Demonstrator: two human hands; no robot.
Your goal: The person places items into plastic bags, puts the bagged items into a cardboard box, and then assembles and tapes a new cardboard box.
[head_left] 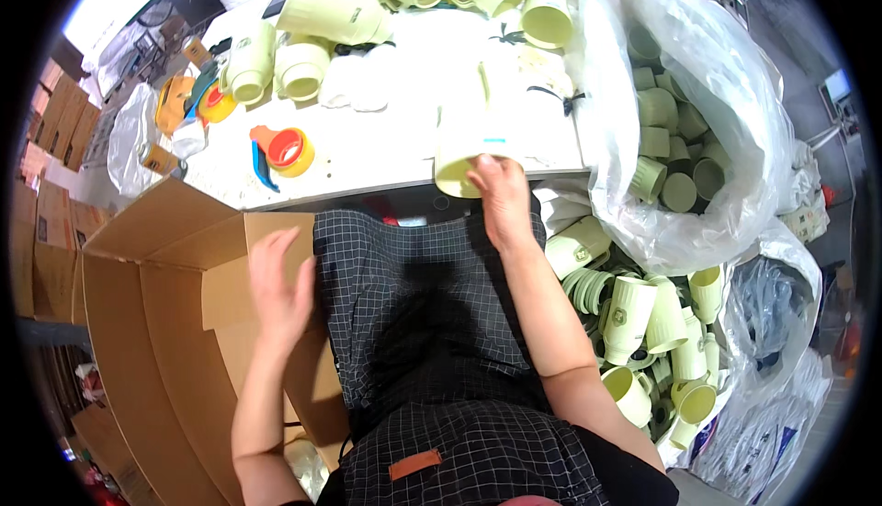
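Apron: black, checked
Left hand: spread, above carton
Right hand: at pale-green vessel, grip unclear

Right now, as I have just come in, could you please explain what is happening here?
A person in a dark checked apron is working at a white table. The right hand is at a pale green container by the table's near edge; how firmly it grips, I cannot tell. The left hand, open with nothing visible in it, is by an open cardboard box. More green pieces lie along the table's far side.
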